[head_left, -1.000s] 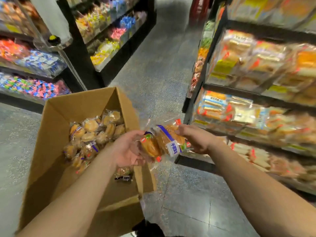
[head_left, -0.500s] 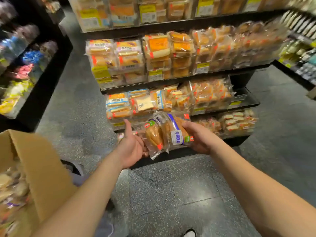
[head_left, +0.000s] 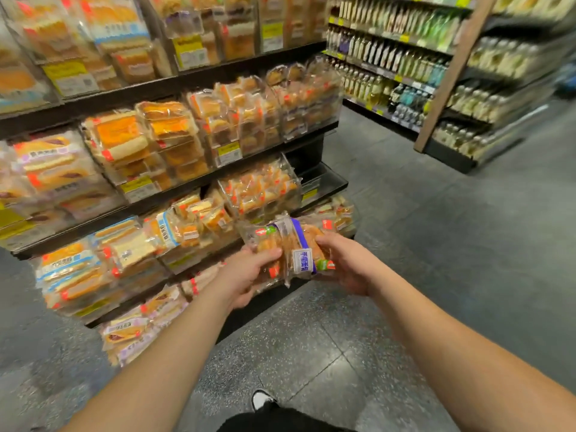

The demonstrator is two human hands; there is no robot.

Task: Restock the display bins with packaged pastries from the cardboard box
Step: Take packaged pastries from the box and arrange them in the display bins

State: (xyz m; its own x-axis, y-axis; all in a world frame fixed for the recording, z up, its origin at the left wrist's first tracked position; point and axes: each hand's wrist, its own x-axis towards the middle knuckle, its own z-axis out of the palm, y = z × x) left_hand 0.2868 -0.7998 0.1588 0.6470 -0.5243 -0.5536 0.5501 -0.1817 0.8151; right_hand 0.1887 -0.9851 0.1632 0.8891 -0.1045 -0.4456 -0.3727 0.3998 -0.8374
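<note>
Before the shelf's right end: both hands carry 1 bundle of packaged pastries [head_left: 290, 244].
Left hand [head_left: 246, 272]: fingers clamped on bundle's left side.
Right hand [head_left: 349, 263]: clamped on its right side.
Progress: bundle not yet binned; display bins [head_left: 261, 188] look mostly stocked.

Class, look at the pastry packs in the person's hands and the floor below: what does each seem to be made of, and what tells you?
Pastry packs: thin clear plastic film, glossy, likely; the pastries show through and it crinkles and glints. Floor: speckled grey stone-like tiles, perhaps terrazzo or granite, smooth with a dull sheen; thin straight joints run between the slabs.
</note>
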